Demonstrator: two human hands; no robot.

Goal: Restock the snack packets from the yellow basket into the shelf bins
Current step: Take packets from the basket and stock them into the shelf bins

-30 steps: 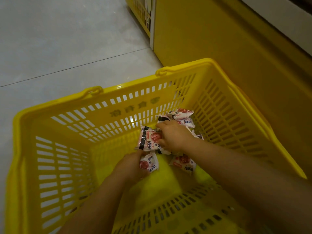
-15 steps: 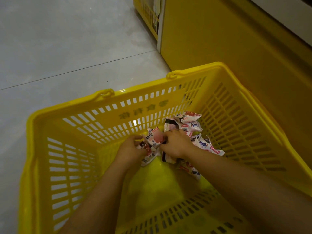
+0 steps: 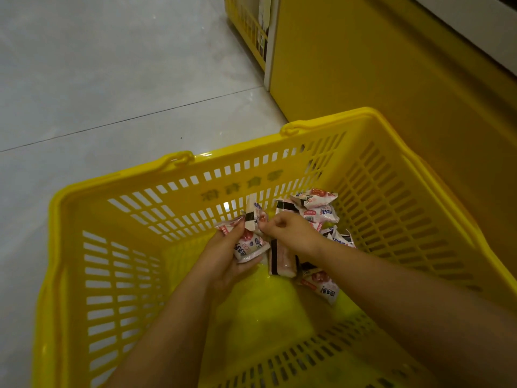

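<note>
Left grip (image 3: 223,257) curled round a bunch of snack packets (image 3: 249,245), mid-basket. Right grip (image 3: 293,233) pinches the top one's edge. Loose packets (image 3: 317,211) heaped in the yellow basket (image 3: 372,114) far-right corner.

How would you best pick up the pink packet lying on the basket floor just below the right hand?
Probably pinch across its narrow width, coming from above on its left. The pink packet lies flat and lengthwise, with bare basket floor on its left and other packets crowding its right.
</note>
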